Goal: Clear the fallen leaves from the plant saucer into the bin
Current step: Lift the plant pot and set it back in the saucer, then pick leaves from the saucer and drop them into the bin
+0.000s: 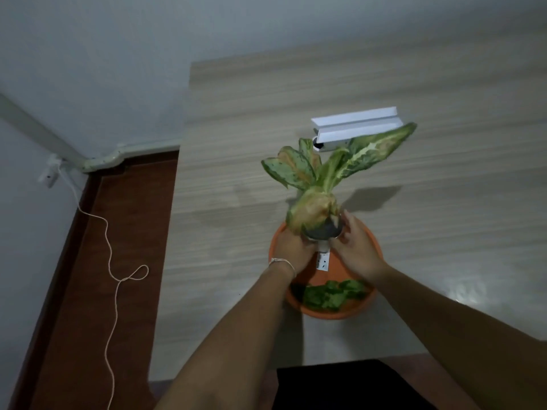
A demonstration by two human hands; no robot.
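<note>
Head view: a small pot (322, 230) with a plant (325, 173) is gripped from both sides by the left hand (291, 247) and right hand (356, 247), fingers wrapped around it, above the orange saucer (367, 235) near the tabletop's (414, 202) front edge. Green leaves (331, 294) are seen lying in the saucer's near side.

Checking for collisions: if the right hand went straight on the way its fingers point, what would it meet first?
The right hand points up-left at the small dark plant pot it already touches, so that comes first; beyond lies the left hand. Depth is hard to judge.
</note>
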